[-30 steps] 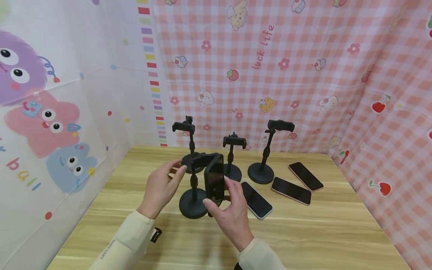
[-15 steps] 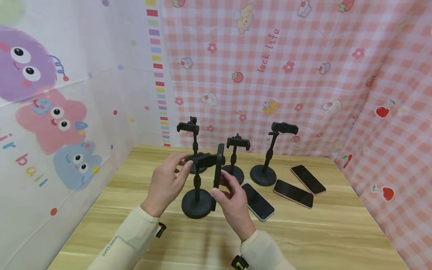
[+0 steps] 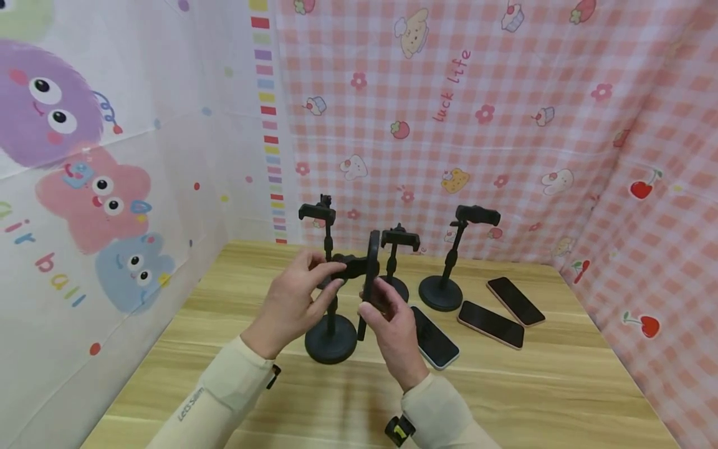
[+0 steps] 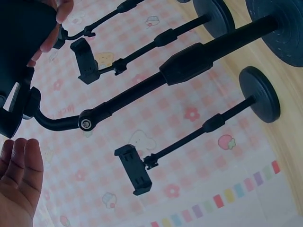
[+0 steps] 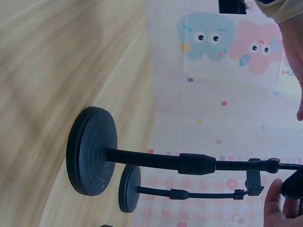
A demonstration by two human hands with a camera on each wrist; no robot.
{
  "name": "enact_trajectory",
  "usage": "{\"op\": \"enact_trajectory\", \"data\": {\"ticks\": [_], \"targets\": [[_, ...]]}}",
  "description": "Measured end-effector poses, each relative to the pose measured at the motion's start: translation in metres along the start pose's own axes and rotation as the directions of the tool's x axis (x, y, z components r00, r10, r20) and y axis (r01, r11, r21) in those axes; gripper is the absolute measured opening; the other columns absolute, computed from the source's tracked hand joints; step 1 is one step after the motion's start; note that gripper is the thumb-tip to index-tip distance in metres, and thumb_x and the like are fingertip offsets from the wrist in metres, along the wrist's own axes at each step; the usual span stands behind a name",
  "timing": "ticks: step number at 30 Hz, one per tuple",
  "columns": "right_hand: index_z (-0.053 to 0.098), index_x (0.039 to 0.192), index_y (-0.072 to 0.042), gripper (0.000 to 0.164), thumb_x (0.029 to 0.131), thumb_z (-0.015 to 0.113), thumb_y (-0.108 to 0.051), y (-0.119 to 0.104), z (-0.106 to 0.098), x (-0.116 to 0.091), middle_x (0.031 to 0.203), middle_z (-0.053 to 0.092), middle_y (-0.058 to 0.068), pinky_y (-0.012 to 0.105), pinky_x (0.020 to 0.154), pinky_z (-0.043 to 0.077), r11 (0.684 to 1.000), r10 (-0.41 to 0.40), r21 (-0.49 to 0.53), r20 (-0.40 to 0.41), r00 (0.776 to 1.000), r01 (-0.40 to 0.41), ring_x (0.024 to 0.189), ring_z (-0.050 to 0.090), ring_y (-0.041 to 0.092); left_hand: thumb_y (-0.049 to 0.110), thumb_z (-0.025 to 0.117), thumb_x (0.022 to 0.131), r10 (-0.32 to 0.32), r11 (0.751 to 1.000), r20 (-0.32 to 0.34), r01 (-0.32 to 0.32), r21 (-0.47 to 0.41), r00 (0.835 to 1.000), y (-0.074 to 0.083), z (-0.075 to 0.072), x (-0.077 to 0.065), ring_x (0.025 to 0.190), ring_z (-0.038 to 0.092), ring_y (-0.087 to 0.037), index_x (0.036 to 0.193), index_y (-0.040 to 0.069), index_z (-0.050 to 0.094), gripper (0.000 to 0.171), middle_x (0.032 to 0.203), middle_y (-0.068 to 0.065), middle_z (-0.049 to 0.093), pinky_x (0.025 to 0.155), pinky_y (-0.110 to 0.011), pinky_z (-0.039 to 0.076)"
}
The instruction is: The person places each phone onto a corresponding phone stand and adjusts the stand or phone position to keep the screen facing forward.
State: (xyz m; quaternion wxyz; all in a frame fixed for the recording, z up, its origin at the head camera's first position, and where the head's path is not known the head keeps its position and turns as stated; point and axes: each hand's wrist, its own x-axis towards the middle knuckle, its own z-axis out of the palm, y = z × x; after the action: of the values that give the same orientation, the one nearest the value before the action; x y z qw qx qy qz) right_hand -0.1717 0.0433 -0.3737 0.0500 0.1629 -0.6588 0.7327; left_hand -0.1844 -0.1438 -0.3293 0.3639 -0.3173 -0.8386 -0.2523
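In the head view, a black smartphone (image 3: 369, 274) stands on edge, gripped by my right hand (image 3: 395, 321) between thumb and fingers. It meets the right end of the black clamp (image 3: 356, 267) on the nearest phone stand, whose round base (image 3: 331, 340) rests on the table. My left hand (image 3: 297, 302) reaches to the clamp's left side with thumb and fingers extended. In the left wrist view, the left fingers (image 4: 21, 182) are straight, just short of the clamp (image 4: 16, 109). The right wrist view catches only the right hand's fingertips (image 5: 274, 203) beside a dark edge.
Behind are three more black phone stands, with clamps at left (image 3: 316, 214), middle (image 3: 401, 239) and right (image 3: 478, 215). Three phones lie face up at right: a white-edged one (image 3: 434, 340) and two pink-edged ones, near (image 3: 491, 324) and far (image 3: 516, 301). Patterned cloth walls surround the wooden table (image 3: 538, 386).
My right hand has turned the phone from showing its screen to edge-on and raised it slightly. The left hand has moved right, closer to the clamp. The head view has shifted slightly.
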Motion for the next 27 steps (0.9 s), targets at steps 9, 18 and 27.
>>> {"op": "enact_trajectory", "data": {"ticks": [9, 18, 27], "targets": [[0.050, 0.136, -0.011, 0.062, 0.082, 0.074, -0.028, 0.003, 0.012, 0.005, 0.127, 0.053, 0.010, 0.052, 0.103, 0.040, 0.990, -0.031, -0.140, -0.138, 0.990, 0.012, 0.110, 0.053, 0.021, 0.016, 0.068, 0.087, -0.013, 0.999, 0.033, 0.012, 0.041, 0.999, 0.001, -0.002, 0.006, 0.066, 0.047, -0.014, 0.104, 0.006, 0.069, 0.020, 0.090, -0.009, 0.055, 0.047, -0.032, 0.045], [0.054, 0.131, -0.018, 0.062, 0.077, 0.078, -0.035, 0.006, 0.025, 0.010, 0.123, 0.050, 0.007, 0.049, 0.097, 0.046, 0.977, -0.129, -0.198, -0.255, 0.958, 0.079, 0.104, 0.053, 0.019, 0.013, 0.067, 0.086, -0.013, 0.998, 0.057, 0.009, 0.059, 0.998, 0.003, -0.002, 0.011, 0.067, 0.047, -0.015, 0.098, 0.005, 0.069, 0.015, 0.087, -0.007, 0.054, 0.049, -0.033, 0.046], [0.053, 0.133, -0.017, 0.067, 0.075, 0.079, -0.037, 0.008, 0.025, 0.011, 0.124, 0.051, 0.006, 0.048, 0.100, 0.045, 0.980, -0.113, -0.187, -0.280, 0.953, 0.061, 0.107, 0.053, 0.017, 0.013, 0.064, 0.088, -0.001, 0.997, 0.096, -0.006, 0.073, 0.995, 0.005, -0.002, 0.015, 0.065, 0.046, -0.014, 0.096, 0.008, 0.068, 0.011, 0.085, -0.007, 0.055, 0.049, -0.032, 0.045]]}}
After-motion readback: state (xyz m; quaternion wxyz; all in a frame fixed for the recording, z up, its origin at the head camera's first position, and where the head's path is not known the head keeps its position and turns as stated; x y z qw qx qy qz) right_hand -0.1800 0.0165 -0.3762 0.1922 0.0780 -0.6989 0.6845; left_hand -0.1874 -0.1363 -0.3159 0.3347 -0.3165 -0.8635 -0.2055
